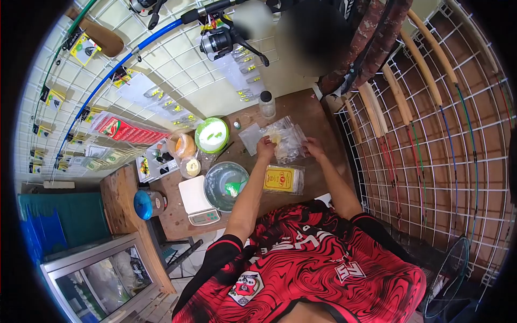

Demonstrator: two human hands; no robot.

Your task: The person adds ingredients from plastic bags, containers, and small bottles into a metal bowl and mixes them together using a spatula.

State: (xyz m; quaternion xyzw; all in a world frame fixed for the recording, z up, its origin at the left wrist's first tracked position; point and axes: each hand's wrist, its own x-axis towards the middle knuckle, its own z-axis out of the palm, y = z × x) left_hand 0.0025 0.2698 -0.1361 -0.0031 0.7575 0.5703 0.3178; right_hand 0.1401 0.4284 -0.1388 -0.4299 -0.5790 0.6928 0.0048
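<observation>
Both my hands are over a loose pile of clear plastic bags on the brown wooden table. My left hand pinches a clear bag at the pile's left side, where something pale yellow shows; its contents are too small to make out. My right hand has its fingers closed on the right edge of the bags. Just below the pile lies a yellow printed packet in clear plastic. A flat clear sheet rests left of my left hand. Above the pile stands a clear jar with a black lid.
Left on the table are a bowl with a green scoop, a white digital scale, a green-rimmed tub of white powder and an orange-filled container. Wire racks with fishing rods flank the right. A blue-lidded can stands left.
</observation>
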